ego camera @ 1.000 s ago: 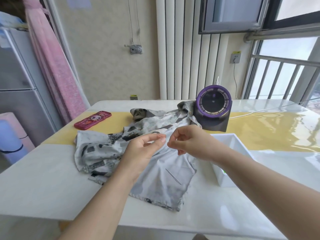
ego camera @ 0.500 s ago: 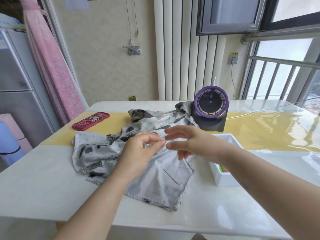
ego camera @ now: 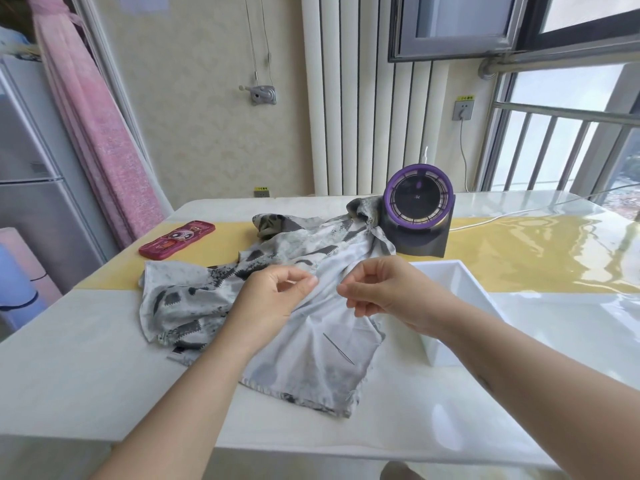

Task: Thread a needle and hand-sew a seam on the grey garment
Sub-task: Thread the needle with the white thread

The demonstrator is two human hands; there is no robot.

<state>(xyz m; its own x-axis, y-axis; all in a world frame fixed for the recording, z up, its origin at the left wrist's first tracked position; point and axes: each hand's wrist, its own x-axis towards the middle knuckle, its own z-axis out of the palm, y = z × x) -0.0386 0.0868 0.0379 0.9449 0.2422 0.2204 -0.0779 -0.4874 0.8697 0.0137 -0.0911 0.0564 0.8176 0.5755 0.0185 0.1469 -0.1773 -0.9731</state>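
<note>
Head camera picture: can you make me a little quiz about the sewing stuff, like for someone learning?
1. True or false: the needle lies on the grey garment, and neither the left hand nor the right hand holds it.
2. What lies on the table, left of the garment? A. red phone; B. scissors; C. cup.
3. What colour is the ring of the fan?
Key: 1 true; 2 A; 3 purple.
</note>
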